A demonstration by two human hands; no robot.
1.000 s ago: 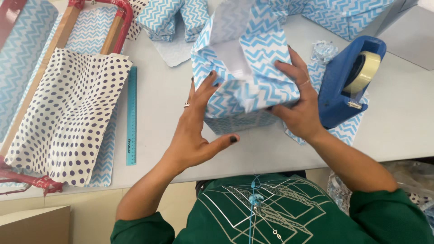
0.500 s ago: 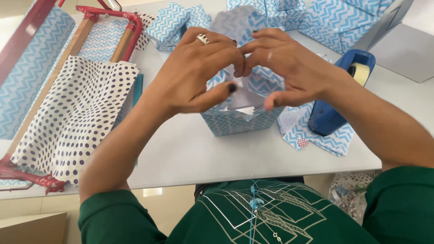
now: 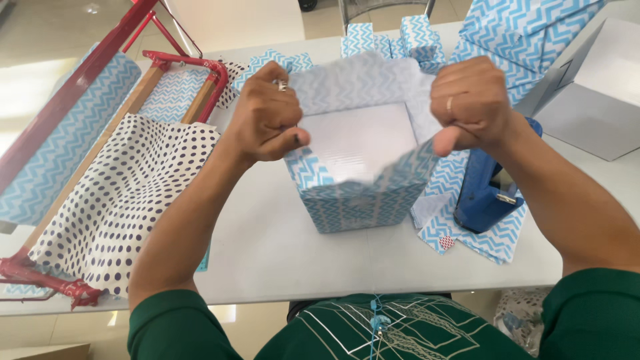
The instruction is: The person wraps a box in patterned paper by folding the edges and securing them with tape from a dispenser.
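1. Box (image 3: 353, 200), squarish and wrapped in thin blue-and-white zigzag paper, stands on the pale smooth bench (image 3: 280, 240), its flat white top bare between the two grips.
2. Left hand (image 3: 267, 117), ring on one finger, is curled tight, pinching the left paper flap (image 3: 303, 143) at the box's upper left corner.
3. Right hand (image 3: 470, 100), also ringed, is fisted on the right paper flap (image 3: 420, 117), pulling it up taut.
4. Just right of and below the right grip sits a blue plastic tape dispenser (image 3: 483, 193) on loose zigzag offcuts (image 3: 493, 237).
5. Left of the left grip hangs a dotted white sheet (image 3: 120, 207) over a red metal frame (image 3: 190, 63).
6. Beyond both grips lie more zigzag-wrapped parcels (image 3: 527, 30).
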